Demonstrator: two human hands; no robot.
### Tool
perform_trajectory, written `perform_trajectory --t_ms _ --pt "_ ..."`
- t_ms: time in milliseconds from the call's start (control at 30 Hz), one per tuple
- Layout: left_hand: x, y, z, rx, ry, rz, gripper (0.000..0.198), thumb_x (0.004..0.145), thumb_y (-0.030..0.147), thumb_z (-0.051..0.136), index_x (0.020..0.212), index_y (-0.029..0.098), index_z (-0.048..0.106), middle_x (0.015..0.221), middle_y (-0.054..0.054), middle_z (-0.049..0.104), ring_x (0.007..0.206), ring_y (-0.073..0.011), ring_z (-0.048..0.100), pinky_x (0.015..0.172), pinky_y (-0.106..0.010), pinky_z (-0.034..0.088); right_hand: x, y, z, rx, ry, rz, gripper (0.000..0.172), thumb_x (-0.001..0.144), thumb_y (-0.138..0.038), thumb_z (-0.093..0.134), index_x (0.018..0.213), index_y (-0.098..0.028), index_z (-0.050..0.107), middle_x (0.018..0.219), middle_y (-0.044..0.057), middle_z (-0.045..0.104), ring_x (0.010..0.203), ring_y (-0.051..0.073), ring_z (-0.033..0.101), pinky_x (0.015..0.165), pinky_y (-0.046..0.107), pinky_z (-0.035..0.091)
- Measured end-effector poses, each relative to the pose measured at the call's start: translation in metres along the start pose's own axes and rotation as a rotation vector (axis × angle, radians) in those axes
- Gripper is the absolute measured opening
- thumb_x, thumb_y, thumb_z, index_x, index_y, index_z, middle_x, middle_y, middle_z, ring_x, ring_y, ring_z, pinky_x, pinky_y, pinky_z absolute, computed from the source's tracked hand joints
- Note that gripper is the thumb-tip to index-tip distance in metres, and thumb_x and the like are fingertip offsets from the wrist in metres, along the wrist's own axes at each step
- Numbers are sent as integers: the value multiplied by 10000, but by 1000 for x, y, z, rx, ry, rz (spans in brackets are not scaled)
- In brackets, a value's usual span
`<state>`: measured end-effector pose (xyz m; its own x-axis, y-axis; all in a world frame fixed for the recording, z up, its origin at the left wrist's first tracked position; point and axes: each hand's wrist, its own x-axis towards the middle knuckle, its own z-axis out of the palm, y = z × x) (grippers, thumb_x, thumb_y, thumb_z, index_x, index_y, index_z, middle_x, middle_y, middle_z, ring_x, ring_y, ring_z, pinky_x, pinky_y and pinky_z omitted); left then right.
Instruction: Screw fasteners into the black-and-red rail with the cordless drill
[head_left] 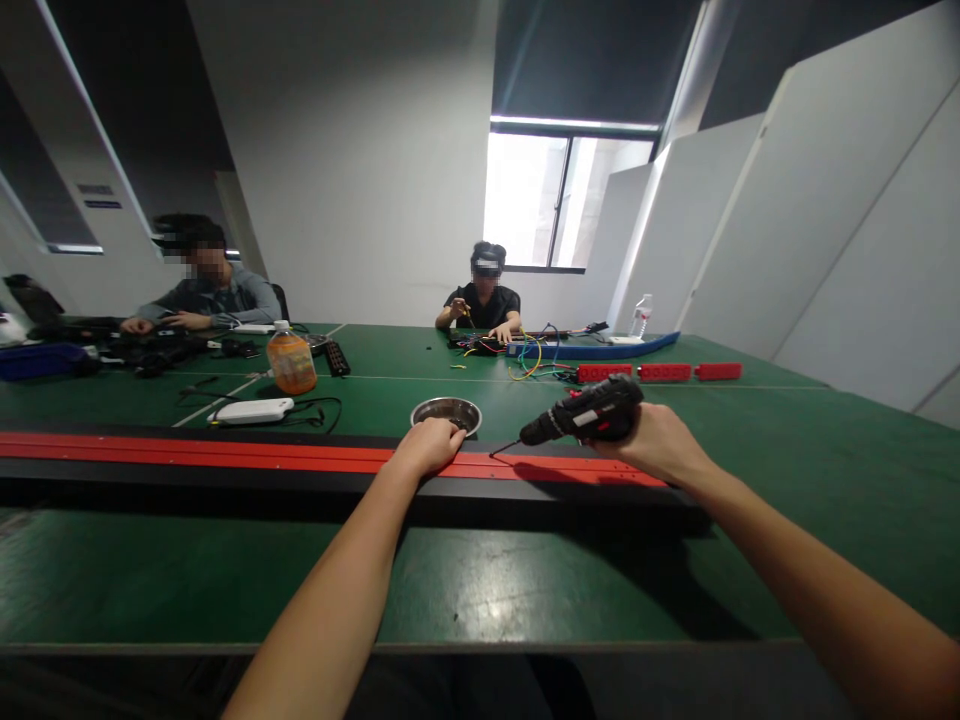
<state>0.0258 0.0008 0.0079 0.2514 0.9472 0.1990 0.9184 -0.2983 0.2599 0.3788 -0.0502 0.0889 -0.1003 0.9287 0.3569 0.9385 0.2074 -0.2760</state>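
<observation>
A long black strip with a red top face (225, 457) lies across the green table (465, 590) in front of me. My left hand (429, 444) rests on the strip with its fingers curled closed, pinched near the rim of a small metal bowl (446, 412); whether they hold anything is hidden. My right hand (656, 440) grips a black and red cordless screwdriver (589, 415), held sideways with its thin bit pointing left and down at the strip's red face.
An orange drink bottle (291, 362) and a white box with a black cable (251, 410) stand behind the strip. Red strip pieces (660, 372), a blue strip (592, 349) and coloured wires (529, 362) lie further back. Two other people sit at the far side.
</observation>
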Motion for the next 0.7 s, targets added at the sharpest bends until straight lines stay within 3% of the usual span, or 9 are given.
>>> perform_trajectory --t_ms 167,400,533,700 --pt "-1 2 -1 2 15 -16 484 984 482 401 992 192 789 1030 -155 761 938 -265 698 864 -335 486 9 -16 -15 -149 1 -43 312 657 -531 736 787 -247 750 733 49 724 657 241 672 522 290 407" --pt "-3 4 -1 16 81 -14 437 971 428 425 935 184 785 996 -165 759 944 -292 698 878 -363 489 54 -58 -44 -329 -34 -312 303 603 -520 765 729 -246 737 604 33 641 509 176 555 472 300 323" --pt "-4 4 -2 -12 79 -43 415 962 423 445 917 186 783 989 -165 757 937 -289 695 888 -364 489 79 -88 -49 -392 30 -466 305 541 -436 831 746 -234 730 542 28 577 481 155 513 493 313 306" --pt "-5 3 -3 11 98 -16 403 966 371 427 938 183 781 995 -161 757 943 -288 692 896 -364 484 96 -112 -48 -345 1 -550 294 598 -436 824 795 -236 735 540 22 537 574 192 566 554 321 322"
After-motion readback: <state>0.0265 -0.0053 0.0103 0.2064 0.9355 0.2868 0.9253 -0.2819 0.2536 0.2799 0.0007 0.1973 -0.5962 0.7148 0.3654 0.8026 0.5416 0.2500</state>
